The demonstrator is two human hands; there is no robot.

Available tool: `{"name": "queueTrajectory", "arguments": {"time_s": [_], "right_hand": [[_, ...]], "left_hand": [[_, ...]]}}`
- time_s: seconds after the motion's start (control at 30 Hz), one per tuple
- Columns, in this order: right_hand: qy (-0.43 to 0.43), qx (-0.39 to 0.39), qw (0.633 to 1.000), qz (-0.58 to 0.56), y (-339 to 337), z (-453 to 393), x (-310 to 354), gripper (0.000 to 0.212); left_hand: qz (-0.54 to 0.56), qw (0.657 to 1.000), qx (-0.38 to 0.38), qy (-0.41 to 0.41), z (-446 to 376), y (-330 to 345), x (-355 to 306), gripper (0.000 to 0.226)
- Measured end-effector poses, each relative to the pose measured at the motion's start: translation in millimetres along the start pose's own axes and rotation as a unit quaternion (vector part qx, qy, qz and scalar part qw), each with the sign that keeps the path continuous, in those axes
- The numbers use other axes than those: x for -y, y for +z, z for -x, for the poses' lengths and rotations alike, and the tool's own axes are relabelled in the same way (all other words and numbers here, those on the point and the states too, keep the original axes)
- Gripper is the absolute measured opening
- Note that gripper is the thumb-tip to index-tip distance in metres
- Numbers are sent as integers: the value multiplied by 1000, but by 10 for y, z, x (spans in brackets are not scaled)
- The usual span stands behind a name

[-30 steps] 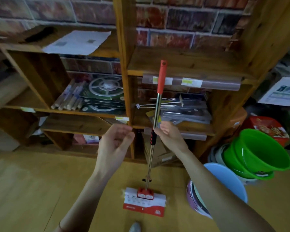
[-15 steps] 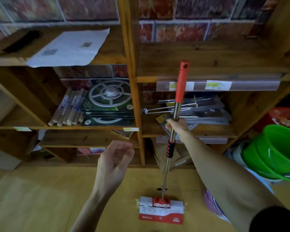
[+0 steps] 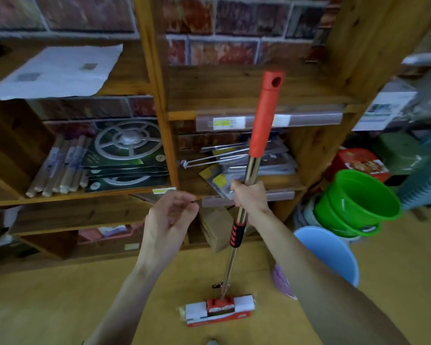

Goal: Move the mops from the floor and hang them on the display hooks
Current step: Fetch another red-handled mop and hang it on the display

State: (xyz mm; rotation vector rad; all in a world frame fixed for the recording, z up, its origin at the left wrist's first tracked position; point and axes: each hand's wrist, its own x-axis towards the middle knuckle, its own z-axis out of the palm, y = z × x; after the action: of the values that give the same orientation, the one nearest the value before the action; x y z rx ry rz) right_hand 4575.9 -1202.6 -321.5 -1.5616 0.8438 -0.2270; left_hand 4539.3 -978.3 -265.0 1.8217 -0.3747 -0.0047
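A mop (image 3: 261, 135) with a red top grip, a chrome shaft and a red-and-white packaged head (image 3: 219, 310) stands nearly upright in front of the wooden shelf unit. My right hand (image 3: 249, 195) is closed around the chrome shaft just above the red-and-black collar. The grip's top end has a hanging hole and reaches the upper shelf. My left hand (image 3: 171, 217) hovers left of the shaft, fingers loosely curled, holding nothing and not touching the mop. A metal display hook (image 3: 209, 158) sticks out of the shelf behind the shaft.
The wooden shelf unit (image 3: 162, 135) holds packaged goods, rolled items and a paper sheet. Stacked green buckets (image 3: 358, 202) and a light blue basin (image 3: 334, 255) stand on the floor at the right. The floor is yellow wood.
The mop has come closer and higher in view, its head shifting right over the floor. My right hand kept its grip on the shaft. My left hand stayed beside it.
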Motion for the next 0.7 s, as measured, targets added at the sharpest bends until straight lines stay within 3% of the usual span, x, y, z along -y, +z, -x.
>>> {"name": "queueTrajectory", "arguments": {"time_s": [0.33, 0.4, 0.47, 0.7], "right_hand": [[-120, -128, 981, -85, -1966, 1846, 359, 22], [-146, -166, 968, -116, -2409, 2270, 315, 31], [-161, -230, 951, -131, -2901, 2729, 208, 36], [-160, -413, 887, -132, -4359, 4327, -370, 18]], "left_hand": [[70, 981, 143, 110, 563, 1147, -1017, 7], [90, 970, 186, 130, 823, 1465, -1263, 6], [110, 951, 244, 151, 1191, 1836, -1559, 9], [200, 865, 400, 226, 2703, 2849, -2518, 7]]}}
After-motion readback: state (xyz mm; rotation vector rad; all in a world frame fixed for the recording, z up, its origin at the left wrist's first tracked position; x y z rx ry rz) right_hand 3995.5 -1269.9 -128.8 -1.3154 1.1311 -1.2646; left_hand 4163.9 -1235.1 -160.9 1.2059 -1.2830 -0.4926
